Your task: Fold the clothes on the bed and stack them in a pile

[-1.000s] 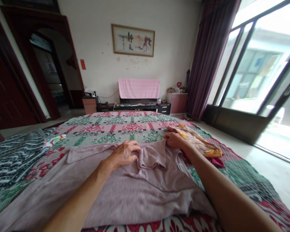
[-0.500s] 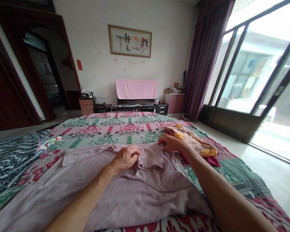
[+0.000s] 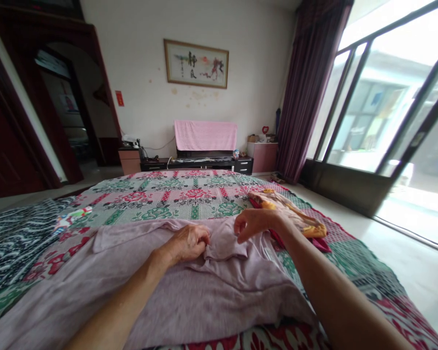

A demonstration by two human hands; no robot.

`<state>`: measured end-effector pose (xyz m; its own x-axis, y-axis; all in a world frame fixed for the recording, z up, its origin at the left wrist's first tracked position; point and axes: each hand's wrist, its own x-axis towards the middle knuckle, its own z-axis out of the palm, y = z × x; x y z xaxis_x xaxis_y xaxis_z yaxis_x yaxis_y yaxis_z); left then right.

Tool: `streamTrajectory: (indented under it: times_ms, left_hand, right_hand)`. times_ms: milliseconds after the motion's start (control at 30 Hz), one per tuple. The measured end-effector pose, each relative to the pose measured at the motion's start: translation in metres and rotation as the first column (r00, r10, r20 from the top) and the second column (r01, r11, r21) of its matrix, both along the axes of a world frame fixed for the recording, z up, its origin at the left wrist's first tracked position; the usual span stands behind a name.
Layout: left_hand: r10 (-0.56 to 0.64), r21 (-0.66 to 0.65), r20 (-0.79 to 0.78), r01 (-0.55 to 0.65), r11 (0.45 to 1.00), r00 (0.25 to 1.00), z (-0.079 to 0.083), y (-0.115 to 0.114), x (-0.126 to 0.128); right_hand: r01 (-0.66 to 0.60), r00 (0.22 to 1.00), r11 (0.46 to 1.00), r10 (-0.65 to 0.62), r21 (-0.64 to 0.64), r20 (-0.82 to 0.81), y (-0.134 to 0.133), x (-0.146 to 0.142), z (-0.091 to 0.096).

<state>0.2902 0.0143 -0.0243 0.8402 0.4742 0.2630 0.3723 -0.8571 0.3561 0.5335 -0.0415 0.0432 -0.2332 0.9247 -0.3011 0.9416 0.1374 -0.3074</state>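
Observation:
A mauve garment [image 3: 189, 291] lies spread across a bed covered by a floral quilt [image 3: 175, 194]. My left hand [image 3: 185, 242] rests on the garment near its top edge, fingers curled and gripping a fold of the cloth. My right hand [image 3: 253, 222] hovers just above the garment's folded upper right part, fingers bent and apart, holding nothing that I can see. An orange patterned cloth [image 3: 291, 211] lies just beyond my right hand.
A black-and-white patterned blanket [image 3: 14, 238] lies at the left of the bed. Beyond the bed stand a low dark cabinet with a pink cloth [image 3: 205, 136] over it and a pink cabinet [image 3: 262, 156]. Glass doors and a purple curtain [image 3: 306, 87] are at the right.
My right hand has lifted off the garment's upper corner and moved left toward my left hand. My left hand has closed tighter on the fold, bunching the cloth.

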Motion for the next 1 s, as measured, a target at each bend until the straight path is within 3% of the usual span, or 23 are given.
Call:
streamTrajectory:
  times_ms: [167,300,467,633,733,800,867,933,1000]
  left_hand:
    - [-0.035,0.015,0.003,0.034,0.999,0.999,0.007,-0.002,-0.001]
    - [-0.107,0.028,-0.026,0.108,0.994,0.994,0.007,-0.002,0.002]
    - [-0.06,-0.097,0.085,0.068,0.993,0.995,0.009,-0.003,0.004]
    - [0.013,-0.245,0.159,0.027,0.969,0.987,0.017,-0.002,0.0]
    - [0.0,-0.367,0.033,0.012,0.93,0.999,0.02,-0.003,-0.005]
    - [-0.04,-0.488,-0.079,-0.004,0.873,0.996,0.021,-0.006,-0.008]
    - [-0.077,-0.575,-0.156,-0.027,0.818,0.985,0.025,-0.008,-0.01]
    - [-0.081,-0.574,-0.172,-0.033,0.818,0.982,0.029,-0.01,-0.011]
    - [-0.033,-0.495,-0.139,-0.041,0.868,0.99,0.033,-0.01,-0.01]
  right_hand:
    - [-0.005,1.0,0.997,0.004,-0.075,-0.007,-0.004,-0.023,-0.002]
    - [-0.014,0.988,0.992,0.033,-0.123,0.154,-0.003,-0.041,-0.008]
    - [-0.067,0.969,0.997,0.075,-0.041,0.236,-0.004,-0.034,0.002]
    - [-0.073,0.995,0.996,0.07,0.043,0.066,-0.015,-0.018,0.023]
    - [-0.09,0.994,0.992,0.084,-0.09,-0.07,-0.02,-0.02,0.027]
    - [-0.098,0.983,0.971,0.059,-0.218,-0.176,-0.023,-0.023,0.029]
    - [-0.098,0.961,0.96,0.022,-0.262,-0.276,-0.023,-0.02,0.031]
    - [-0.026,0.95,0.985,-0.029,-0.172,-0.312,-0.021,-0.01,0.031]
    - [0.108,0.962,0.994,-0.1,0.016,-0.255,-0.016,0.006,0.028]
